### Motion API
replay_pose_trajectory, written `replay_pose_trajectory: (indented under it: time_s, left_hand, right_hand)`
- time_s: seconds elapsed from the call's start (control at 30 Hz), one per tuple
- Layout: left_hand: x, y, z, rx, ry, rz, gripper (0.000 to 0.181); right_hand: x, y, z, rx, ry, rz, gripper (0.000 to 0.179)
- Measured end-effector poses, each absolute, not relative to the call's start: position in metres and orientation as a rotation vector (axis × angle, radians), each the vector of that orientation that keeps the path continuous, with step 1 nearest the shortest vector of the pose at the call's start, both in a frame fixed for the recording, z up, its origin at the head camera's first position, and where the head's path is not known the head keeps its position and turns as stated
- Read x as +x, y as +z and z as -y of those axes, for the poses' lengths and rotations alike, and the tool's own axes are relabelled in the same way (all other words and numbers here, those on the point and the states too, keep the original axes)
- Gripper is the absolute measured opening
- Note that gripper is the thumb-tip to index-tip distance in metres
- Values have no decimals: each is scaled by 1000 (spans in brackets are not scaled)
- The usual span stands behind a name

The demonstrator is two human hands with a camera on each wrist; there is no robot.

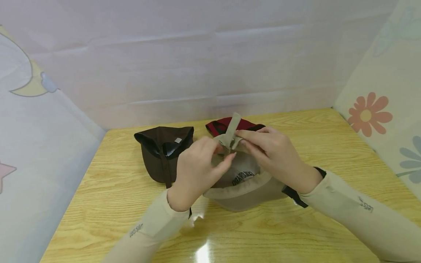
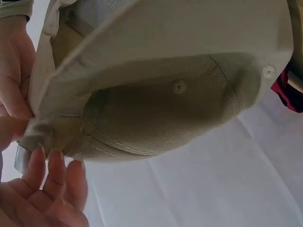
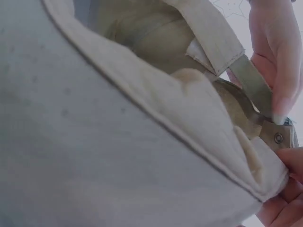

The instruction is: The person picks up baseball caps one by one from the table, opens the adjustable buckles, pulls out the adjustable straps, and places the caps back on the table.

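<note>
A beige baseball cap (image 1: 245,201) is upside down above the table, its brim toward me and dark lettering inside. My left hand (image 1: 198,166) pinches the cap's back closure at a metal buckle (image 2: 39,135). Opposite it, my right hand (image 1: 276,148) pinches the band at the other side of the closure. A loose strap end (image 1: 232,125) sticks up between the hands. In the right wrist view, the strap (image 3: 253,85) runs to the closure, near a small metal snap (image 3: 278,137). Fingers partly cover the buckle.
A dark brown cap (image 1: 152,160) lies on the left, its strap trailing toward me. Behind the beige cap sits a dark red cap (image 1: 222,124), partly hidden. The wood-grain table (image 1: 263,237) is bordered by pale cloth walls (image 1: 213,65) at the back and sides.
</note>
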State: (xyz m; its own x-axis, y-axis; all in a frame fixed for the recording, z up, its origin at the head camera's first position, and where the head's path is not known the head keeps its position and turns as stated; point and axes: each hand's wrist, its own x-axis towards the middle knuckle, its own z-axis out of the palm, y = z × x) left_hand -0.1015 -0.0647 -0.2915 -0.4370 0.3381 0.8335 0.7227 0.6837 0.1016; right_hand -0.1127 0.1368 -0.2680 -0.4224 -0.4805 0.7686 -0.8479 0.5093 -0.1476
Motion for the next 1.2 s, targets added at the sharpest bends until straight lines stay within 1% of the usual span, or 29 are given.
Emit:
replay_pose_trajectory:
  time_s: [0.1,0.17,0.47,0.73,1.2]
  left_hand:
    - [-102,-290,63,-848,-574,2016,15]
    - [-102,-289,63,-861,-577,2004,11]
    - [-104,-286,58,-869,-581,1936,12]
    - [-103,-285,56,-859,-587,1928,10]
    - [-102,-285,56,-861,-632,1948,9]
  right_hand:
    - [-113,-267,-137,1081,691,2079,52]
    - [-114,-266,-137,1083,686,2081,53]
    - [-115,-260,-138,1106,544,2072,53]
    - [-115,-259,-136,1163,454,2002,48]
    - [-117,-263,-134,1156,456,1959,47]
